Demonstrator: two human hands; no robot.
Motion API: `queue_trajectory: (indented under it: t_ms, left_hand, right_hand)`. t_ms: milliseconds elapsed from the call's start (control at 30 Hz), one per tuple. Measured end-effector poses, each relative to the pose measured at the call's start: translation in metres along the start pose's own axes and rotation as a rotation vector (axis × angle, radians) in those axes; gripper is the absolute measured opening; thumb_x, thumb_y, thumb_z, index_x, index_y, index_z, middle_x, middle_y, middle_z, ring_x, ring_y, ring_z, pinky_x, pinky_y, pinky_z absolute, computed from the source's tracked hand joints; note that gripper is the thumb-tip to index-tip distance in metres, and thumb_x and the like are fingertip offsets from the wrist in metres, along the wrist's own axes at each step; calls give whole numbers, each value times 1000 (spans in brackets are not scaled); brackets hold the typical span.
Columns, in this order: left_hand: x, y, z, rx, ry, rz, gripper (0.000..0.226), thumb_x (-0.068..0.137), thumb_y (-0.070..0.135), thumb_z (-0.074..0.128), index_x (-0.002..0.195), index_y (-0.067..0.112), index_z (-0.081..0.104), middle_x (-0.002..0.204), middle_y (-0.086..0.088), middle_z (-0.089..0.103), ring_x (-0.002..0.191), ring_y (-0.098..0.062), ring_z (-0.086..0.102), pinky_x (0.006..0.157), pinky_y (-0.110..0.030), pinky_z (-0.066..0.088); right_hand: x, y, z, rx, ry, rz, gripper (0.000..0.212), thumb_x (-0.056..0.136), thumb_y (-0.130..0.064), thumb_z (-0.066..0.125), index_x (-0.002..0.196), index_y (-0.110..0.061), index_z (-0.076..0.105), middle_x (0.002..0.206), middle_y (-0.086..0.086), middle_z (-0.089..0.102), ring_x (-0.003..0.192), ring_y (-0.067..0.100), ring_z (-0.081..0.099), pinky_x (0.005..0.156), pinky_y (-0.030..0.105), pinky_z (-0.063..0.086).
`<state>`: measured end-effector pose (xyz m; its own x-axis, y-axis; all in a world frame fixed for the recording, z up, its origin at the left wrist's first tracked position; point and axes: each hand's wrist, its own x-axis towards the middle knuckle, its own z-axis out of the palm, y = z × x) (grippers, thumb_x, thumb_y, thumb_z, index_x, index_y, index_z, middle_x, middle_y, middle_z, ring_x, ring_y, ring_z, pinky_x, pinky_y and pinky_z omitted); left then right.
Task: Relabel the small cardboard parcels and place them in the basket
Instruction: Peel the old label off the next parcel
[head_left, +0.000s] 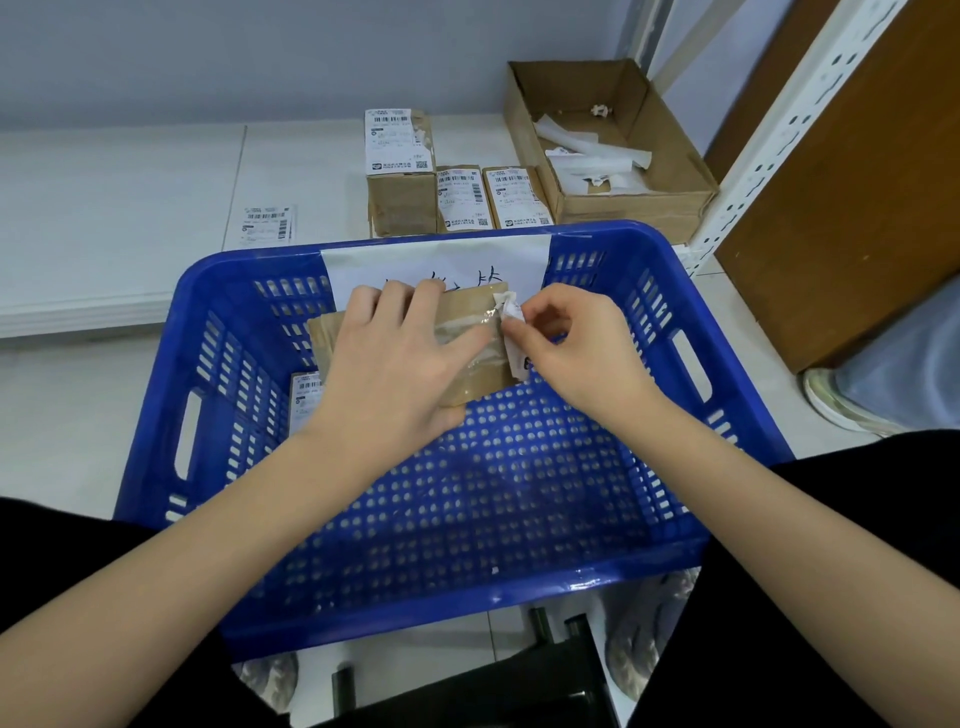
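My left hand (387, 364) grips a small brown cardboard parcel (470, 325) held over the blue plastic basket (675, 545). My right hand (576, 348) pinches a crumpled white label (511, 325) that is partly peeled from the parcel's right end. One labelled parcel (305, 397) lies inside the basket at the left, partly hidden by my left hand. Three labelled parcels (462, 200) stand on the floor behind the basket. A loose sheet of labels (266, 224) lies flat to their left.
An open cardboard box (639, 208) with peeled paper strips sits at the back right. A white metal shelf post (779, 135) and a brown board (857, 208) stand to the right. A white paper with handwriting (436, 262) hangs on the basket's far wall.
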<state>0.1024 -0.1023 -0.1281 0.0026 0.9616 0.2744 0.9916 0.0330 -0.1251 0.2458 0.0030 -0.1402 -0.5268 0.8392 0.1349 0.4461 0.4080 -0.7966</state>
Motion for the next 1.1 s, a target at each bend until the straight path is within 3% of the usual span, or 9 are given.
queue_trajectory:
  t_ms: [167, 267, 333, 500, 633, 767, 900, 1100]
  left_hand:
    - [-1, -3, 1, 8, -11, 12, 75, 39, 37, 92, 108, 19, 68, 113, -26, 59, 91, -41, 57, 77, -45, 26]
    - [-1, -6, 2, 7, -25, 20, 71, 39, 39, 93, 103, 18, 69, 113, -26, 59, 91, -41, 57, 78, -45, 26]
    - [-1, -7, 4, 4, -13, 23, 71, 40, 41, 93, 102, 18, 69, 113, -25, 59, 92, -41, 57, 79, -45, 26]
    - [2, -14, 2, -30, 46, 31, 71, 43, 45, 91, 106, 20, 68, 113, -23, 59, 93, -40, 57, 79, -42, 26]
    - [1, -21, 3, -76, 46, -13, 72, 43, 45, 90, 107, 22, 68, 112, -20, 59, 91, -38, 57, 78, -42, 27]
    - [-3, -28, 5, -92, 24, -45, 73, 43, 44, 91, 108, 23, 68, 113, -19, 59, 91, -37, 56, 79, -42, 34]
    - [-2, -18, 4, -94, 31, -19, 73, 41, 47, 89, 107, 23, 68, 111, -19, 59, 89, -37, 57, 78, -40, 27]
    - [-4, -11, 3, -94, 7, -41, 72, 37, 44, 89, 102, 19, 68, 110, -21, 61, 87, -39, 61, 77, -42, 25]
  right_hand:
    - [4, 2, -1, 193, -73, 167, 11, 87, -12, 68, 77, -12, 63, 79, 12, 68, 77, 26, 67, 75, 41, 57]
    - [6, 3, -7, 461, -176, 322, 13, 86, -5, 67, 75, -8, 62, 71, 7, 65, 61, 10, 65, 60, 23, 54]
    - [8, 4, -9, 547, -212, 355, 12, 87, -3, 66, 76, -7, 61, 70, 5, 63, 58, 6, 62, 58, 18, 52]
    - [12, 5, -14, 736, -272, 426, 16, 90, -1, 59, 76, -8, 57, 66, -2, 64, 61, 6, 62, 57, 18, 52]
    - [17, 6, -20, 982, -219, 539, 17, 95, -2, 49, 82, -2, 58, 79, 7, 60, 74, 16, 61, 63, 23, 56]
    - [19, 3, -33, 837, -259, 411, 11, 94, -7, 54, 90, -3, 63, 90, 10, 64, 77, 15, 63, 65, 22, 54]
    - [7, -6, -20, 775, -347, 331, 12, 90, -2, 57, 85, -9, 65, 76, 0, 67, 68, 9, 64, 62, 20, 53]
    - [2, -7, -2, 494, -174, 206, 5, 86, -1, 66, 90, -1, 68, 73, 6, 66, 63, 10, 64, 60, 21, 55]
